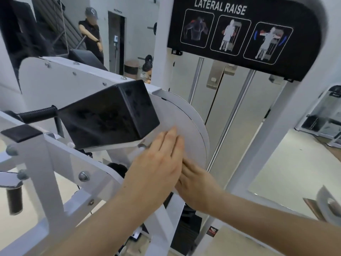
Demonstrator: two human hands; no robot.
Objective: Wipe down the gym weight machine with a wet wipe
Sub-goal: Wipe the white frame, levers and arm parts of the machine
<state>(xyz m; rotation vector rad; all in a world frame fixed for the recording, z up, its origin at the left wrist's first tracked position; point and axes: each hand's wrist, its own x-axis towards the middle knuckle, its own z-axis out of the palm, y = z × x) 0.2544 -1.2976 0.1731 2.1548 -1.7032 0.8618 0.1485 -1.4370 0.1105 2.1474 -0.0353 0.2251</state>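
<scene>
The white lateral raise machine fills the view, with a round white cam disc at its middle and a black arm pad to the left of the disc. My left hand lies flat on the disc's lower face, fingers stretched and close together, with nothing visible under it. My right hand rests just below and to the right, at the disc's lower edge, its fingertips hidden behind my left hand. No wet wipe shows in the frame; one may be covered by a hand.
A black ribbed handle sticks out left of the pad. White frame bars with bolts cross the lower left. The instruction placard and guide rods stand behind. A person leans at the back left.
</scene>
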